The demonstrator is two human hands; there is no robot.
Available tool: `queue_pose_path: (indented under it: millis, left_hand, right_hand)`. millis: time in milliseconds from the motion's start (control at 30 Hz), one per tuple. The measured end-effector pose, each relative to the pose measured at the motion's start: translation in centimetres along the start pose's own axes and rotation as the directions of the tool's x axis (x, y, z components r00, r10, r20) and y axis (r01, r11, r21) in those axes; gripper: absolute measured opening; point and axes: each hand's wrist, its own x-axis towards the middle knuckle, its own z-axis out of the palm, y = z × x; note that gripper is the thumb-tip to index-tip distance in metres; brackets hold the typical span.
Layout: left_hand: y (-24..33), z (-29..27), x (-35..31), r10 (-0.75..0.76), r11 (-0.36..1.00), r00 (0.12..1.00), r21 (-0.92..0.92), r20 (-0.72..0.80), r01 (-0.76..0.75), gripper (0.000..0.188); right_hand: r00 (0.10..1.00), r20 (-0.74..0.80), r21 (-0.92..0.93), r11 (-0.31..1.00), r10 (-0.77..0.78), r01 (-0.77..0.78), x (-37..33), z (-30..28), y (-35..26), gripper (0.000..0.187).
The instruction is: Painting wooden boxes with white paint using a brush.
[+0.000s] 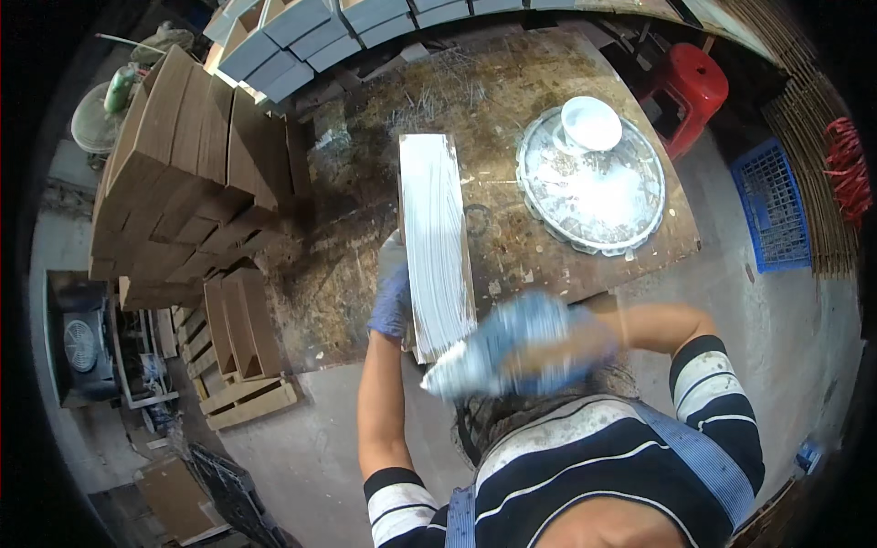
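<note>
A long, narrow wooden box (pixel 434 228) lies lengthwise on the worktable, its upper face streaked with white paint and brown wood showing along its edges. My left hand (pixel 391 292), in a blue glove with whitish fingers, grips the box's left side; part of the fingers is hidden by it. Over the near end of the box is my right hand (pixel 539 342), blue-gloved and smeared by motion. It is closed around a paintbrush (pixel 446 370), whose white-coated end touches or hovers near the box's near edge; I cannot tell which.
A paint-spattered round lid (pixel 594 205) carries a white bowl (pixel 591 124) on the worktable (pixel 347 310). Brown boxes (pixel 174 164) are stacked at left, and grey-white painted ones (pixel 301 41) line the back. A red stool (pixel 690 91) and blue crate (pixel 772 205) stand at right.
</note>
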Motion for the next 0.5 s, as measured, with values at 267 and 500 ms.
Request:
queue_pose_path:
  millis: [267, 500]
  left_hand:
    - [-1.3, 0.2, 0.5, -0.095, 0.963, 0.992, -0.258, -0.085, 0.071, 0.015]
    - [-1.0, 0.1, -1.0, -0.149, 0.933, 0.984, -0.344, -0.100, 0.106, 0.018]
  right_hand:
    - [0.708, -0.510, 0.602, 0.791, 0.488, -0.111, 7.9, -11.4, 11.6, 0.025]
    - [0.926, -0.350, -0.398, 0.917, -0.144, -0.007, 5.3, -8.3, 9.3, 0.030]
